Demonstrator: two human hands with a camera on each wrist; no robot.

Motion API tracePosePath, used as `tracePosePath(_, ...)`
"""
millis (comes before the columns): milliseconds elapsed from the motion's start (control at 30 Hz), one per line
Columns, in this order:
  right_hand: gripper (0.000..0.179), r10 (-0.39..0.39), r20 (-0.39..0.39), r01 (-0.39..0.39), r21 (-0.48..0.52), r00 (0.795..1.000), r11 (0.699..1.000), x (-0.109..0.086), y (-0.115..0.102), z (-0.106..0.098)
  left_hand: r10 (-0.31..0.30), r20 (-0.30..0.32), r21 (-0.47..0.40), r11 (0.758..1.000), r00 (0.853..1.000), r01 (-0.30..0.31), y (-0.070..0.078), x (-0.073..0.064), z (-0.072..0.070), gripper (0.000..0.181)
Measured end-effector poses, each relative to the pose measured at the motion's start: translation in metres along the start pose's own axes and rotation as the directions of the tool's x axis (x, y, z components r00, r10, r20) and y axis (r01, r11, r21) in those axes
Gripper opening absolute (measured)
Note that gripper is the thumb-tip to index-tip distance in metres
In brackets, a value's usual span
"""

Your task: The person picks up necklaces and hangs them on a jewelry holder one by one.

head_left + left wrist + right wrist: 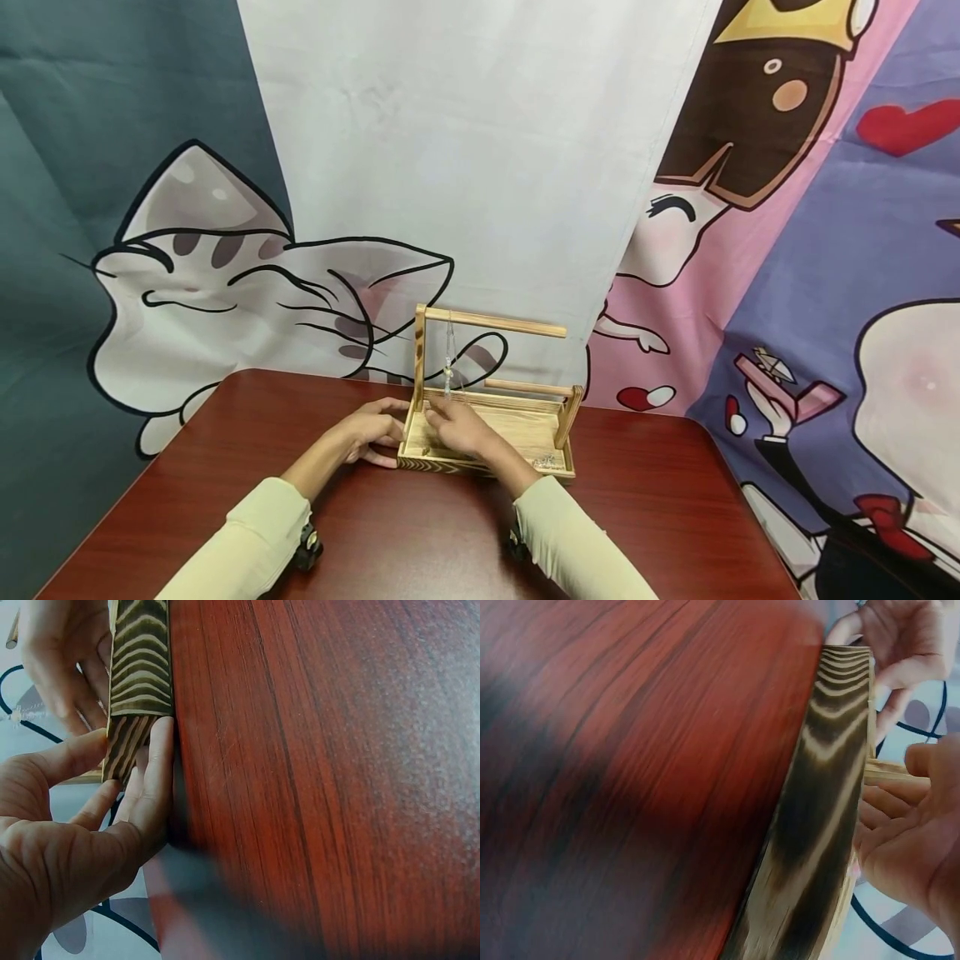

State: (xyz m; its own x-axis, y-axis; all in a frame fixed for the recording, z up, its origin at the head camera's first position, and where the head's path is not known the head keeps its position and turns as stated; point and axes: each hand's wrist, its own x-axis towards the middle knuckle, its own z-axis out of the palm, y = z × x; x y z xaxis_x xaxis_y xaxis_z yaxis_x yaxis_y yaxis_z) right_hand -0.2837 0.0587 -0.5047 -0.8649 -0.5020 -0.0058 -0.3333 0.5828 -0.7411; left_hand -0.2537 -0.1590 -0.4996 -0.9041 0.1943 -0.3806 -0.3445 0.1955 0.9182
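Observation:
A wooden jewelry stand (517,421) has a shallow tray, a tall post on the left with a top bar, and a lower bar at the right. My left hand (372,429) grips the tray's left end; in the left wrist view its thumb and fingers (96,806) lie about the striped corner. From the top bar near the post hangs a thin necklace (448,377) with clear, shiny beads. My right hand (459,427) is over the tray's left part, just below the necklace, fingers loosely bent. In the right wrist view, its fingers (889,804) are partly hidden behind the tray's front wall.
Small silvery jewelry (549,461) lies in the tray's right front corner, and a tiny dark piece (426,451) near its left front. The stand is on a reddish-brown table (390,525). Behind it hangs a printed cartoon curtain (465,167).

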Motion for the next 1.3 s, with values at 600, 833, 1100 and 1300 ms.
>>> tracePosePath(600,0.067,0.067,0.287,0.08,-0.472,0.956,0.878,-0.015,0.007,-0.012,-0.006,-0.004,0.003,1.0,1.0,0.006,0.0,0.002,0.0,0.075)
tracePosePath(833,0.065,0.077,0.349,0.082,-0.419,0.934,0.904,-0.034,0.019,-0.034,-0.012,0.002,0.005,1.0,1.0,0.012,-0.001,0.003,0.0,0.075)
tracePosePath(1100,0.062,0.088,0.365,0.063,-0.382,0.927,0.922,-0.049,0.037,-0.056,-0.007,0.0,0.005,1.0,1.0,0.007,-0.002,0.004,-0.001,0.077)
tracePosePath(1300,0.06,0.095,0.364,0.05,-0.369,0.926,0.928,-0.059,0.044,-0.067,-0.006,0.003,0.003,1.0,1.0,0.006,-0.002,0.004,-0.001,0.077)
